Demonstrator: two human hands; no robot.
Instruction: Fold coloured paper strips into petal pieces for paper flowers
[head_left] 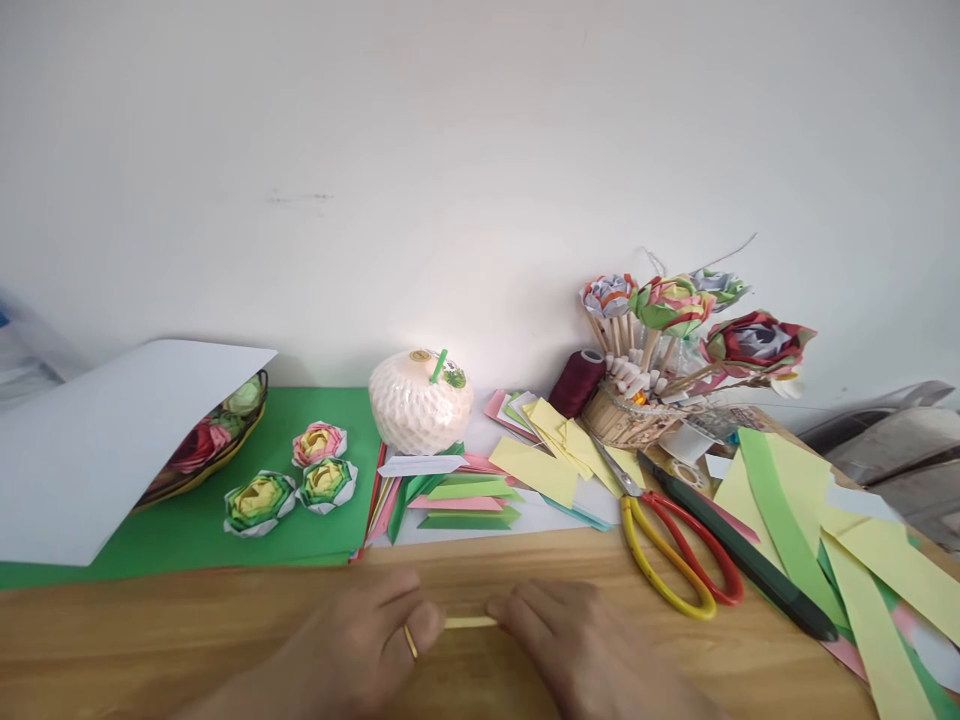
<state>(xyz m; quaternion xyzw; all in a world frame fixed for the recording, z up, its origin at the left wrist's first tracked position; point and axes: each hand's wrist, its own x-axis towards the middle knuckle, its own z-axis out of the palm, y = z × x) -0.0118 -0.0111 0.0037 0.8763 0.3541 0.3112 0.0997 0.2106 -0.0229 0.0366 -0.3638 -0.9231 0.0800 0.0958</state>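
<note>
Pale yellow strip (471, 622) is held low at the near edge of the view, stretched level between the two hands, and only its short middle part is left uncovered. Its left end is covered by the fingertips of the left hand (375, 635), on which a gold ring (411, 642) is worn; its right end is covered by the fingertips of the right hand (562, 635). The fingers of both hands are curled and closed on the strip's ends, though the exact placing of each thumb cannot be told because of blur. The strip is seen just above a wooden tabletop (480, 560); whether the wood is touched by it cannot be told.

Beyond the right hand, scissors (679, 550) with one yellow and one red handle are laid beside a long dark green tool (750, 550), with loose yellow sheets (892, 570) spread farther right. Straight beyond the strip, folded paper pieces (465, 505) are stacked in green and pink. To the left, three paper flowers (259, 503) are set close together on a green sheet (315, 540). Farther back, a white netted ball (420, 405), a maroon spool (577, 382) and a basket (630, 418) filled with stemmed paper blooms (675, 305) are placed near a pale wall (480, 180).
</note>
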